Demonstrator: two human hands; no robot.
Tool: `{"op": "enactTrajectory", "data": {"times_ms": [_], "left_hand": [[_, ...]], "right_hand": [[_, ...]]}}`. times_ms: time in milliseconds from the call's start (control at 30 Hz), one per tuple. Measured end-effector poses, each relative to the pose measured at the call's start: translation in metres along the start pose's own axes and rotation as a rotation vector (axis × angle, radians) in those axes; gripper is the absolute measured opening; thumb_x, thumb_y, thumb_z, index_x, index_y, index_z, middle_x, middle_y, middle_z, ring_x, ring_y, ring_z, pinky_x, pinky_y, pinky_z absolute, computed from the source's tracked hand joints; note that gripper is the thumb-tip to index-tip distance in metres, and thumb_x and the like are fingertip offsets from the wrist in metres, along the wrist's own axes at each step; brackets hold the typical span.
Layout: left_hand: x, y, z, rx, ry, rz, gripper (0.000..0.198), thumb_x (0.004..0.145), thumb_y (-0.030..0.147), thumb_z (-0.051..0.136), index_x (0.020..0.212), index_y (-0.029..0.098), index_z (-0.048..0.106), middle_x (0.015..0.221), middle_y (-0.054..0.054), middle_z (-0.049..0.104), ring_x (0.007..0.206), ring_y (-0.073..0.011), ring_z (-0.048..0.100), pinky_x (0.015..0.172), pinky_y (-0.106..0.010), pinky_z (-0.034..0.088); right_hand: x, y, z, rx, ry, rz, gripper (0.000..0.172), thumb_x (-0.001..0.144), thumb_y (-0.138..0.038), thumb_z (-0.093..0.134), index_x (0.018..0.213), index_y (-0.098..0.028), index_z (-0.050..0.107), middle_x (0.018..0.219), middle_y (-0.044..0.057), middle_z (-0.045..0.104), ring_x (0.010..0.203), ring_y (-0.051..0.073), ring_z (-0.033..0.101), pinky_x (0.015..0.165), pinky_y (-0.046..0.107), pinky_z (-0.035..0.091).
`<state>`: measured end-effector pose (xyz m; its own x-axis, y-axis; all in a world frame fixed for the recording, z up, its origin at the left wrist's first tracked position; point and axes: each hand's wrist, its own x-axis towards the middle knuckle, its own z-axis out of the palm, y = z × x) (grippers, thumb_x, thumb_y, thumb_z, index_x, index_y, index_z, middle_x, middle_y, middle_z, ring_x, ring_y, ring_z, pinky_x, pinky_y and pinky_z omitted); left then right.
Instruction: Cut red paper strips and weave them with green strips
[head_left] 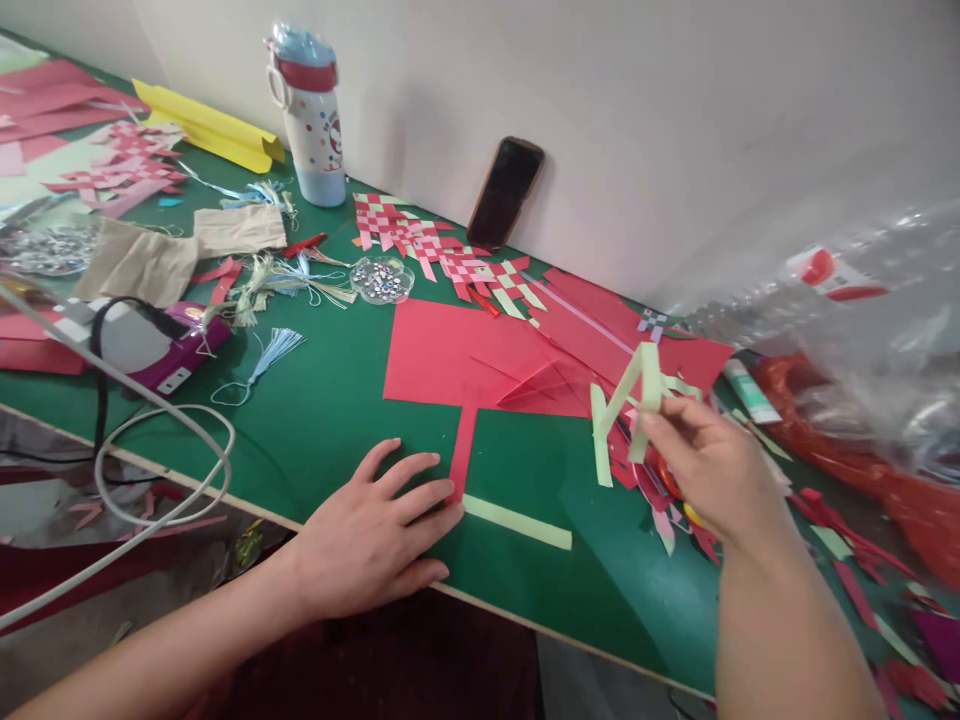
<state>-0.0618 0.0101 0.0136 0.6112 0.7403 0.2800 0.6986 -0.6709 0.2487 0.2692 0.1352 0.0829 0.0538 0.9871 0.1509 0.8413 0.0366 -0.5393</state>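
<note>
My left hand (382, 530) lies spread on the green table, its fingertips touching the lower end of a red paper strip (465, 445). A pale green paper strip (517, 523) lies flat and runs rightward from those fingertips. Raised over the table on the right, my right hand (705, 470) pinches several folded pale green paper strips (649, 375) between thumb and fingers. Beyond the hands lie red paper sheets (442, 345). The upper end of the red strip meets the edge of the nearest sheet.
Woven paper pieces (420, 240), a dish of small beads (382, 280), a phone (506, 190) and a water bottle (315, 120) stand along the wall. A white cable (225, 460) loops at left, near a purple-and-white device (176, 345). Clear plastic bags (862, 330) fill the right.
</note>
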Motion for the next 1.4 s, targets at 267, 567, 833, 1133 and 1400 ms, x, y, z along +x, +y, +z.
{"op": "enactTrajectory", "data": {"times_ms": [267, 567, 833, 1133, 1400], "left_hand": [[0.0, 0.001, 0.0, 0.015, -0.023, -0.047, 0.046, 0.095, 0.058, 0.051, 0.132, 0.033, 0.057, 0.133, -0.005, 0.057, 0.134, -0.0292, 0.042, 0.116, -0.053, 0.019], [0.0, 0.001, -0.001, 0.006, -0.034, -0.056, 0.046, 0.095, 0.059, 0.05, 0.133, 0.033, 0.056, 0.138, -0.006, 0.054, 0.136, -0.0325, 0.038, 0.116, -0.054, 0.018], [0.002, -0.001, -0.001, -0.007, -0.043, -0.019, 0.047, 0.097, 0.057, 0.047, 0.135, 0.03, 0.054, 0.136, 0.001, 0.058, 0.135, -0.0306, 0.038, 0.118, -0.052, 0.009], [0.004, -0.003, -0.002, -0.022, -0.048, -0.001, 0.047, 0.099, 0.055, 0.044, 0.135, 0.027, 0.053, 0.133, 0.0, 0.061, 0.133, -0.0315, 0.04, 0.116, -0.054, 0.009], [0.001, -0.003, -0.001, -0.012, -0.036, -0.009, 0.047, 0.098, 0.056, 0.047, 0.134, 0.027, 0.054, 0.134, -0.003, 0.058, 0.135, -0.0314, 0.04, 0.116, -0.055, 0.015]], "right_hand": [[-0.061, -0.061, 0.032, 0.026, -0.595, -0.365, 0.024, 0.097, -0.039, 0.048, 0.081, -0.025, 0.059, 0.096, 0.003, 0.067, 0.085, 0.017, 0.063, 0.076, 0.03, 0.052], [-0.038, -0.043, 0.053, -0.339, -0.052, -0.523, 0.02, 0.095, -0.03, 0.049, 0.102, -0.018, 0.064, 0.102, 0.012, 0.067, 0.096, 0.029, 0.061, 0.082, 0.046, 0.05], [-0.015, -0.074, 0.095, -0.356, -0.081, -0.703, 0.03, 0.097, -0.03, 0.052, 0.121, -0.018, 0.065, 0.118, 0.012, 0.067, 0.108, 0.029, 0.052, 0.088, 0.045, 0.044], [0.004, -0.08, 0.118, -0.408, -0.201, -0.646, 0.025, 0.096, -0.033, 0.056, 0.118, -0.027, 0.067, 0.123, 0.007, 0.067, 0.109, 0.029, 0.052, 0.084, 0.044, 0.035], [0.009, -0.091, 0.114, -0.286, -0.118, -0.691, 0.011, 0.092, -0.022, 0.06, 0.084, -0.023, 0.068, 0.108, 0.004, 0.072, 0.109, 0.027, 0.056, 0.094, 0.046, 0.032]]}}
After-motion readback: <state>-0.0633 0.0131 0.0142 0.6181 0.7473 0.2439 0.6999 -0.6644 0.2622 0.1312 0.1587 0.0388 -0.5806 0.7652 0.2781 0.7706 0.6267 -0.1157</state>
